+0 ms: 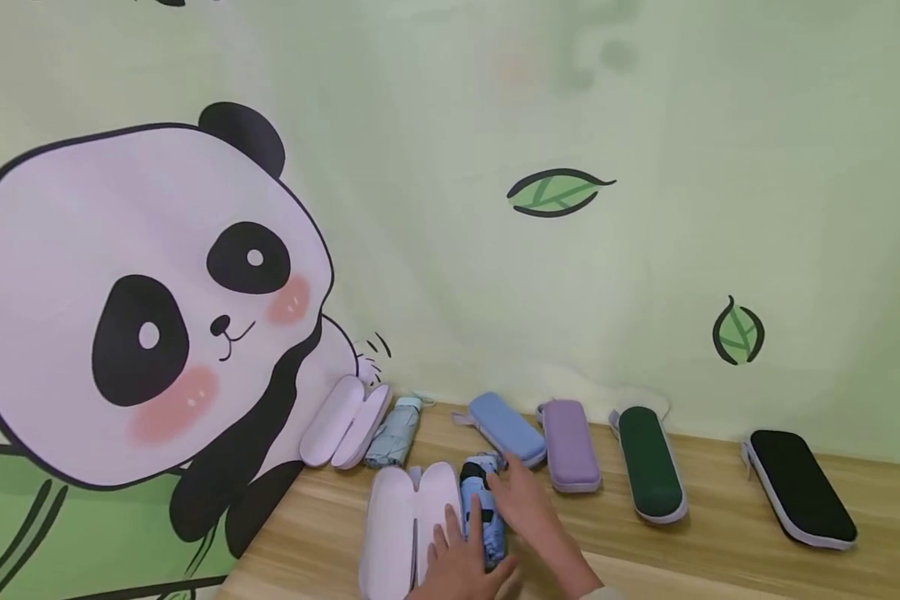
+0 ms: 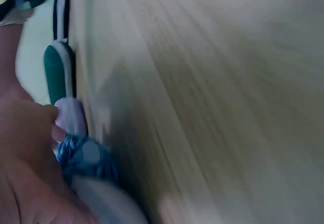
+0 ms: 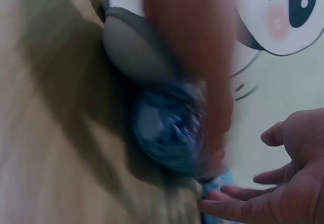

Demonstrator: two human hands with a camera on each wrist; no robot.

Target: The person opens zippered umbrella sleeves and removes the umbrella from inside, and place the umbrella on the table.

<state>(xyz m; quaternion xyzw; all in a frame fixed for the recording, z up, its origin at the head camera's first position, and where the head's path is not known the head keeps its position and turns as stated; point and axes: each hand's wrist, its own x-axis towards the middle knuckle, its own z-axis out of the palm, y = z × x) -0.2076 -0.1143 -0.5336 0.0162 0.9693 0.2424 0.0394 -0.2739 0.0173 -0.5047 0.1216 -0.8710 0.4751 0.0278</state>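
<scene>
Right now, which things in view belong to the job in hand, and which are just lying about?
Apparently in the job:
blue umbrella, with the left hand and right hand at it
front open case, beside it

Seemingly just lying about:
rear open case
grey-green umbrella
blue case
purple case
green case
black case

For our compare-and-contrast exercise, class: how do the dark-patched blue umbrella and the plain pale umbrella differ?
The dark-patched umbrella is brighter blue with black markings; the pale umbrella is a muted blue-grey.
In the head view, the dark-patched umbrella lies nearer the camera; the pale umbrella is farther back.
The dark-patched umbrella's far end tilts slightly left; the pale umbrella's tilts right.
Both are rolled up, each just right of an open case.
</scene>
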